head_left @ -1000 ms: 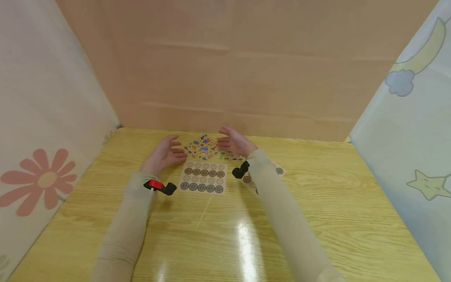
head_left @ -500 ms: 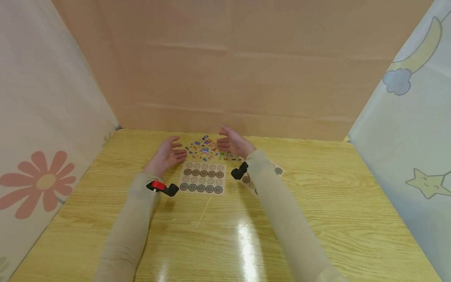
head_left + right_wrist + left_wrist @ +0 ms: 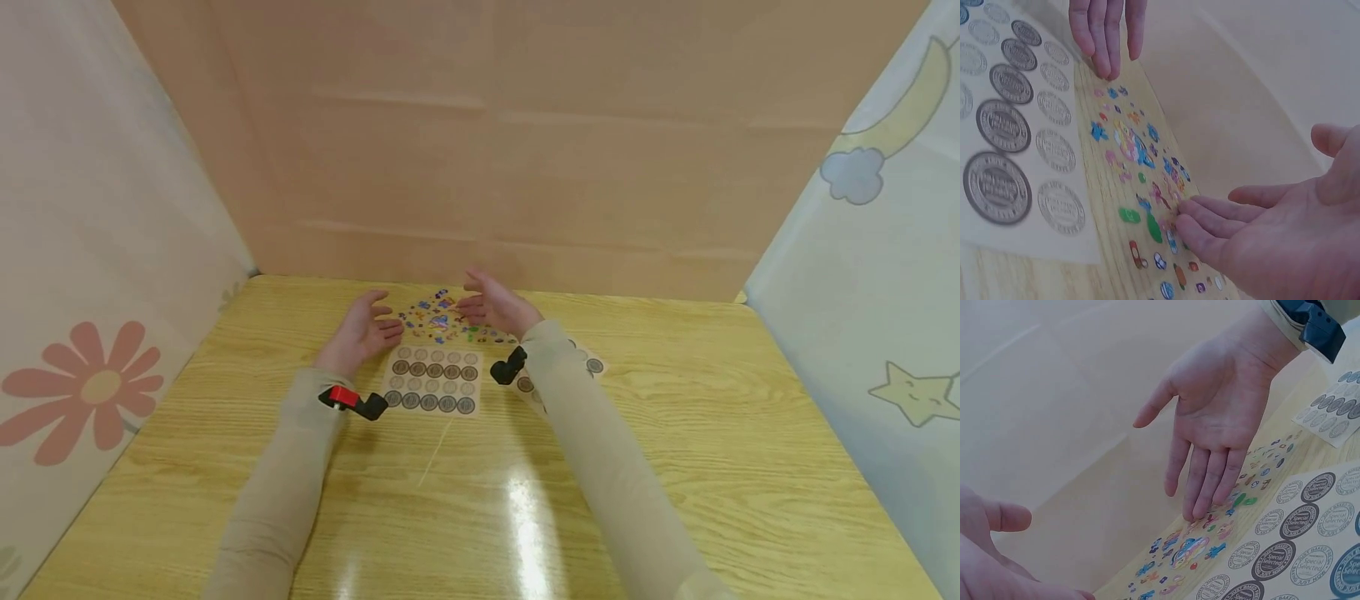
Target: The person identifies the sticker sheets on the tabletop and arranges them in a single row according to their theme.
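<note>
Hands [image 3: 362, 332] [image 3: 501, 305] apart — colourful stickers [image 3: 439, 322] between

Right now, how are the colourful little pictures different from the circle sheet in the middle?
The colourful pictures come in many shapes and colours; the circle sheet has circles in neat rows.
Wood shows between the colourful pictures, but the circle sheet has a pale background.
The colourful pictures are farther from the person than the circle sheet.
Both lie on the table.
</note>
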Demonstrator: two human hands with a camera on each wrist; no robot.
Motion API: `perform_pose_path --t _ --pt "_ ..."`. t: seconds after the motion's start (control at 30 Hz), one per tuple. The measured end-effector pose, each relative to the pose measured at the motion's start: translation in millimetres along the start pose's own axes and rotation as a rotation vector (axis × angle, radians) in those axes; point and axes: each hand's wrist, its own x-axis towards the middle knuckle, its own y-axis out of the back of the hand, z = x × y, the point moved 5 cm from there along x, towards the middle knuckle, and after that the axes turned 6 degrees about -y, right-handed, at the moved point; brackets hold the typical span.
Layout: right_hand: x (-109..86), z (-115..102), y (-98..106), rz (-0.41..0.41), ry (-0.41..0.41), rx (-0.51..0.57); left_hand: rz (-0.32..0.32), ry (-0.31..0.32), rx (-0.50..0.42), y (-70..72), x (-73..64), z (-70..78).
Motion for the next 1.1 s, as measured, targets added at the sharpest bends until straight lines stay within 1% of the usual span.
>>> perform_pose_path --t 0.13,0.17,0.23,0.37,0.43,0.63,0.87,1.1 --pt "-4.8 -1.8 3.2 0.064 0.011 -0.042 -0.003 0.0 -0.016 -0.1 -0.8 -1.2" --pt "-6.4 -2.3 3.7 0.07 0.009 -0.054 -0.005 -0.002 -0.021 -0.7 -1.0 -1.1" --pt "-7.9 -3.7 3.7 0.072 0.003 -0.064 -0.008 -0.005 -0.026 -2.4 -1.1 -0.5" --pt "-8.2 -6.0 2.3 0.051 -0.014 -0.099 0.001 -0.009 -0.031 -4.7 -1.1 0.6" --pt "-8.0 -6.7 1.3 0.042 -0.02 -0.096 0.004 -0.004 -0.04 -5.3 -1.1 0.3" --pt "-6.3 -5.0 0.3 0.047 -0.036 -0.035 -0.003 0.014 -0.088 -5.8 -0.4 -3.6" --pt "1.1 0.2 2.9 0.048 -0.035 0.059 0.001 0.008 -0.106 -4.9 1.2 -5.0" --pt "4.4 3.8 2.1 0.028 -0.02 0.069 -0.006 0.011 -0.127 -1.9 6.8 -6.3"
